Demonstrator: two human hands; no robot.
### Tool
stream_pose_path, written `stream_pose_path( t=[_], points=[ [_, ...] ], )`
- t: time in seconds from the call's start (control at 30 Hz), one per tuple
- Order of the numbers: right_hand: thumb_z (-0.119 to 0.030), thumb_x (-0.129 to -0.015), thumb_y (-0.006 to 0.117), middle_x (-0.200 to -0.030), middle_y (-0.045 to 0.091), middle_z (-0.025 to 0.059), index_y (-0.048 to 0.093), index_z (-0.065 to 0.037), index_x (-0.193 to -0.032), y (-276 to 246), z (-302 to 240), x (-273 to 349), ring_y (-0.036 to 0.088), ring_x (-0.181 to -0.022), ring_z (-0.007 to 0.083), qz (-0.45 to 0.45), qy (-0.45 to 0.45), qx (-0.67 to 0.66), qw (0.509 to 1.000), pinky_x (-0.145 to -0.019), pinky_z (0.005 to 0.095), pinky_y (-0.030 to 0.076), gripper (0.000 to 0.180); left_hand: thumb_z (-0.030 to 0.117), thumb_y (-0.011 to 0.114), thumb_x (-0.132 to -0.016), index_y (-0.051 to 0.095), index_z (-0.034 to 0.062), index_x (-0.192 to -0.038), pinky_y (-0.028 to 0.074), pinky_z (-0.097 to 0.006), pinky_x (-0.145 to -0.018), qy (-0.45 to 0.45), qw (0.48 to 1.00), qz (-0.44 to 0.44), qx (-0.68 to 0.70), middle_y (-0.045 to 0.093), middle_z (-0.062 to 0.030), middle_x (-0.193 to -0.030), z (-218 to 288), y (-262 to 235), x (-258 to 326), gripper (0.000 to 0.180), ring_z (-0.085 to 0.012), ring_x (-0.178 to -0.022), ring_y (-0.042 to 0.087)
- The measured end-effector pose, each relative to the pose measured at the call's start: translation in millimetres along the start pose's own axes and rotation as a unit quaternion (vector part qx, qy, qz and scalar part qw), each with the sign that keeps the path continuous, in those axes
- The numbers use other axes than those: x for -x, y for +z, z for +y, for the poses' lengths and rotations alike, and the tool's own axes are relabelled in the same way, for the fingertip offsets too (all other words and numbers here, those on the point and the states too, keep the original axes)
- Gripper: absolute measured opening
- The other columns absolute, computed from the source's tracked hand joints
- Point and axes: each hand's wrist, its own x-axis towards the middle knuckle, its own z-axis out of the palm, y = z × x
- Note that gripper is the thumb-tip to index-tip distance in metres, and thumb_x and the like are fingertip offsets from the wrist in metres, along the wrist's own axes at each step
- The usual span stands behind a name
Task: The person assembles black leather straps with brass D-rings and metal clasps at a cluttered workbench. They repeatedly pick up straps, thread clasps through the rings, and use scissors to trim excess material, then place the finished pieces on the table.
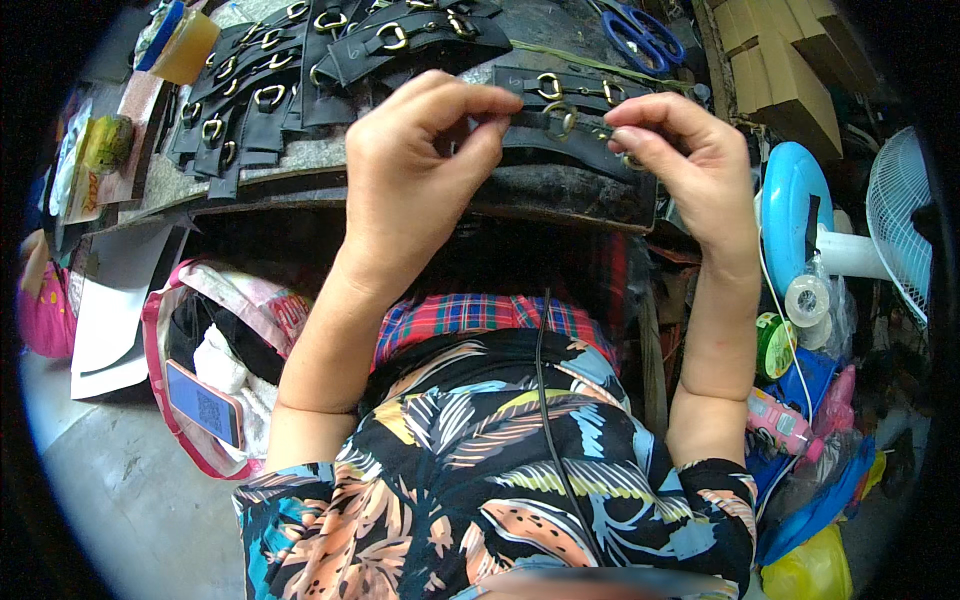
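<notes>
My left hand [415,165] is raised over the table edge with thumb and forefinger pinched together; what is between them, if anything, is too small to make out. Facing it, my right hand [690,165] pinches a small gold-coloured metal piece by its fingertips. Between the two hands a gold ring [562,120] shows in front of black straps; I cannot tell whether it hangs from a hand. Behind them lies a black strap [525,85] with gold buckles. More black straps with gold rings and buckles [270,95] are piled to the left.
Blue-handled scissors [640,40] lie at the back right. A tape roll [185,45] stands at the far left. Cardboard boxes [780,80], a blue-and-white fan [800,215] and a pink bottle [785,425] are to the right. A phone [203,402] rests on a bag by my left arm.
</notes>
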Motion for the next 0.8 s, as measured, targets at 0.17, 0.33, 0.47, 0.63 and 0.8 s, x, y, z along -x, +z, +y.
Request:
stream_pose_path(
  t=[0.17, 0.33, 0.47, 0.63, 0.8],
  points=[
    [-0.001, -0.088, 0.076, -0.092, 0.068, 0.0054, 0.072, 0.003, -0.097, 10, 15, 10, 0.064, -0.083, 0.0123, 0.060, -0.091, 0.239, 0.965, -0.074, 0.0255, 0.050, 0.011, 0.008, 0.079, -0.077, 0.075, 0.0102, -0.090, 0.053, -0.038, -0.071, 0.126, 0.946, -0.029, -0.298, 0.064, -0.0043, -0.084, -14, 6, 12, 0.014, -0.0273, -0.084, 0.060],
    [0.004, -0.088, 0.072, -0.094, 0.067, 0.0062, 0.072, 0.003, -0.097, 6, 23, 17, 0.063, -0.083, 0.0121, 0.079, -0.110, 0.206, 0.969, -0.074, 0.0251, 0.049, 0.009, 0.008, 0.079, -0.078, 0.074, 0.0097, -0.089, 0.053, -0.038, -0.072, 0.117, 0.944, -0.029, -0.308, 0.063, -0.0047, -0.087, -17, 3, 16, 0.012, -0.0276, -0.085, 0.060],
    [0.008, -0.088, 0.069, -0.095, 0.067, 0.0058, 0.072, 0.002, -0.097, 8, 31, 21, 0.063, -0.083, 0.0118, 0.102, -0.096, 0.164, 0.976, -0.074, 0.0239, 0.049, 0.011, 0.006, 0.078, -0.080, 0.073, 0.0081, -0.091, 0.052, -0.038, -0.072, 0.115, 0.946, -0.038, -0.300, 0.063, -0.0060, -0.089, -17, 3, 15, 0.012, -0.0277, -0.085, 0.060],
    [0.007, -0.085, 0.071, -0.093, 0.066, 0.0079, 0.074, -0.001, -0.098, 16, 38, 22, 0.065, -0.080, 0.0169, 0.141, -0.137, 0.204, 0.959, -0.071, 0.0272, 0.052, 0.016, 0.005, 0.077, -0.080, 0.073, 0.0081, -0.093, 0.052, -0.038, -0.073, 0.108, 0.946, -0.045, -0.303, 0.064, -0.0066, -0.091, -18, 3, 16, 0.015, -0.0281, -0.085, 0.060],
    [0.002, -0.081, 0.078, -0.093, 0.065, 0.0093, 0.075, -0.002, -0.099, 17, 34, 26, 0.066, -0.079, 0.0192, 0.139, -0.149, 0.224, 0.953, -0.069, 0.0300, 0.054, 0.019, 0.004, 0.078, -0.079, 0.072, 0.0078, -0.093, 0.052, -0.038, -0.072, 0.110, 0.947, -0.047, -0.300, 0.064, -0.0071, -0.093, -18, 1, 17, 0.015, -0.0283, -0.085, 0.060]
  ],
)
